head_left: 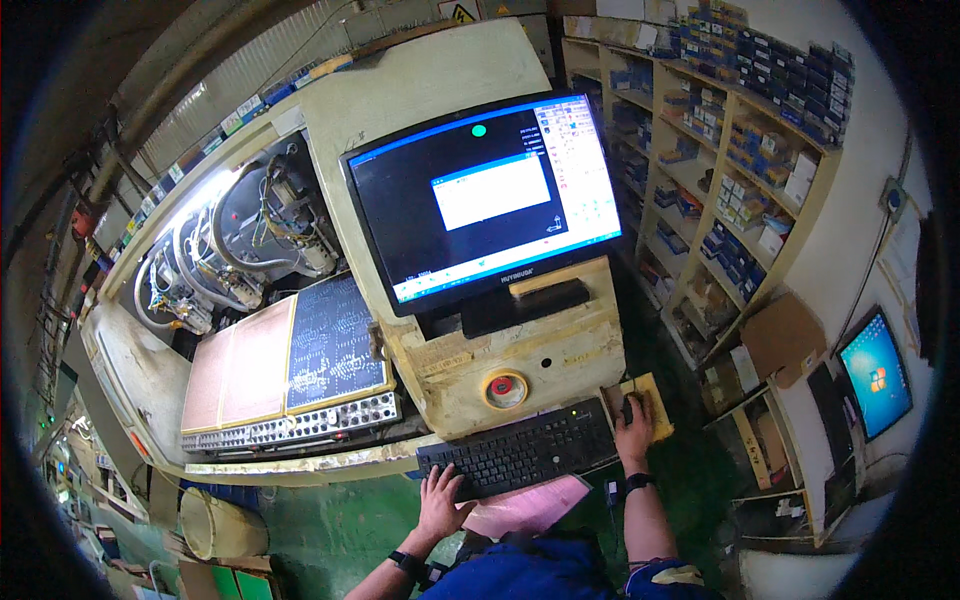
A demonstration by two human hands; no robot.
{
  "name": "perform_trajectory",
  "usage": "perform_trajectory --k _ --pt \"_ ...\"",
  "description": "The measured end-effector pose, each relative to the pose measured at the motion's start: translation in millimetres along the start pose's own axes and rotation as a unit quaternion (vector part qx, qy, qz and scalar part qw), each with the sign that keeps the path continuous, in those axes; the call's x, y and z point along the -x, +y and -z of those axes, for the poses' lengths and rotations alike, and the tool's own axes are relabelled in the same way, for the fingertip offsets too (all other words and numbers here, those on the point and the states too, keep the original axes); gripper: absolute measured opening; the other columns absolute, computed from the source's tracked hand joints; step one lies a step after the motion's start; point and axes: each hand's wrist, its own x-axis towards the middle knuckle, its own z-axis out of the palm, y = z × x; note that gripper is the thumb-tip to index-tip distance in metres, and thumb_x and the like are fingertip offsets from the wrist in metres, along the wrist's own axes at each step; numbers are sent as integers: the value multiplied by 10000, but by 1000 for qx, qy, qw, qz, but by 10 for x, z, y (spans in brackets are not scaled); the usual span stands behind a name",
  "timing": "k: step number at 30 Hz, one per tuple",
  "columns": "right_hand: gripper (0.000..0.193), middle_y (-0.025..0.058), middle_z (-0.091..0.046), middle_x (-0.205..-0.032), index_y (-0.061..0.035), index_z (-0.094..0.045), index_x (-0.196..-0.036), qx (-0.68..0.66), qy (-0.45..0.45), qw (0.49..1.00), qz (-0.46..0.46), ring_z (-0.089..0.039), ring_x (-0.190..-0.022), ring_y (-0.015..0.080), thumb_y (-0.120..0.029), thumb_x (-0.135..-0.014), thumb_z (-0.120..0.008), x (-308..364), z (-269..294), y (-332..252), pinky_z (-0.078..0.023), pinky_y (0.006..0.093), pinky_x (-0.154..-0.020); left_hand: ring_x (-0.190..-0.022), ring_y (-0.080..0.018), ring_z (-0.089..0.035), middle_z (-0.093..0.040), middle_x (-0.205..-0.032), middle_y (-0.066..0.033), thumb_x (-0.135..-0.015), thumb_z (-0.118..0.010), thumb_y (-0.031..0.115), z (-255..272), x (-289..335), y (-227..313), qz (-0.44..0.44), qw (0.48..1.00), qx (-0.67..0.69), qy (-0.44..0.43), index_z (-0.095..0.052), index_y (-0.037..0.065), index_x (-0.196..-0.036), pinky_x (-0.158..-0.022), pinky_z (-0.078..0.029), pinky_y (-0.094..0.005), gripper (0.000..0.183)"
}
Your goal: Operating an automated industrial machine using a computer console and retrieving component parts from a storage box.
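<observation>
A black keyboard (515, 455) lies on a ledge at the front of a cream machine. My left hand (440, 506) rests at its left end with the fingers spread over the keys, holding nothing. To the right of the keyboard, my right hand (633, 438) is curled over a dark computer mouse (630, 408) on a yellow pad (655, 408). Above the keyboard stands a lit monitor (400, 220) with a white dialog window on a dark drawing area. A pink sheet (530, 505) sticks out below the keyboard's near edge.
A red emergency stop button (503, 391) in a yellow ring sits above the keyboard. On the left, the machine bed holds copper-coloured and dark patterned panels (340, 340) beside spindle heads (290, 225). Shelves of small boxes (740, 150) and a second monitor (876, 375) stand right.
</observation>
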Motion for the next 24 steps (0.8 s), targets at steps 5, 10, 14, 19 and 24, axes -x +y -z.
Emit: perform_trajectory --k 5,10,14,19,24 --pt "544 286 -458 -1571 -100 -627 -1388 5 -17 1000 -5 -477 -1413 498 -99 -860 -757 -23 18 -19 -435 545 -1157 -1539 -465 -294 -433 -1634 -155 -849 -830 400 0 -23 -70 12 1000 19 -6 -630 143 -1401 -1256 -245 -596 641" --pt "507 289 -468 -1563 -100 -635 -1382 13 -20 1000 9 -478 -1411 498 -126 -887 -743 -28 44 -70 -436 545 -1153 -1519 -434 -357 -525 -1557 -186 -869 -819 423 57 -123 -130 35 995 87 -18 -692 78 -1298 -1276 -260 -543 565" --pt "483 283 -469 -1566 -98 -638 -1380 33 -23 999 18 -471 -1418 485 -148 -909 -735 -54 -3 5 -422 535 -1166 -1521 -447 -343 -510 -1585 -138 -829 -849 414 -136 -117 -278 26 994 106 3 -697 139 -1303 -1239 -298 -565 568" --pt "589 250 -490 -1564 -42 -548 -1476 30 -26 998 39 -442 -1468 422 -178 -936 -738 -46 -191 241 -388 509 -1199 -1540 -441 -315 -450 -1628 -139 -828 -829 352 -145 -26 -193 7 997 61 45 -627 124 -1360 -1240 -276 -592 612" --pt "614 261 -559 -1478 -3 -502 -1492 3 -22 999 34 -504 -1376 459 -216 -965 -735 -30 -98 208 -421 509 -1135 -1533 -416 -339 -479 -1602 -142 -843 -811 295 -52 -38 -87 29 995 81 43 -642 95 -1329 -1246 -272 -584 552"
